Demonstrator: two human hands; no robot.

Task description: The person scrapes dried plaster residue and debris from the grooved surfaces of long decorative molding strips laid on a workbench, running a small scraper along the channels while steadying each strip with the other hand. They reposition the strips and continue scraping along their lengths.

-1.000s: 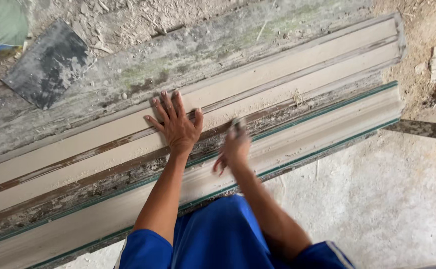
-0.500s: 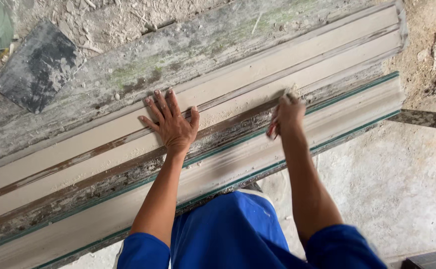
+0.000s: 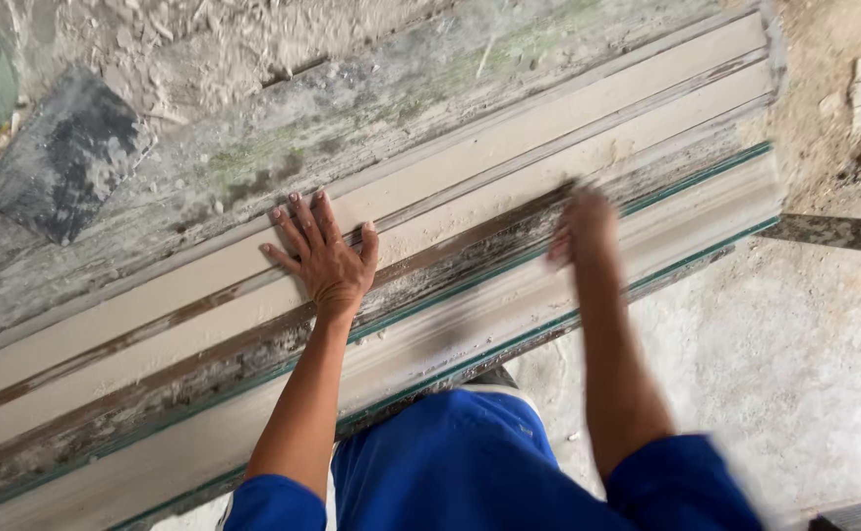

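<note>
My moulding [image 3: 509, 157] is pale beige with brown grime streaks and thin green edge lines; my sleeves [image 3: 676, 482] blue; the slab [image 3: 61, 157] mottled dark grey.

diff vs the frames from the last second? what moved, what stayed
The right hand slid along the long pale moulding toward its far end, from close beside the left hand to well apart from it; it is motion-blurred, and nothing shows in its grip. The left hand stayed flat on the moulding, fingers spread. The dark slab did not shift.
</note>
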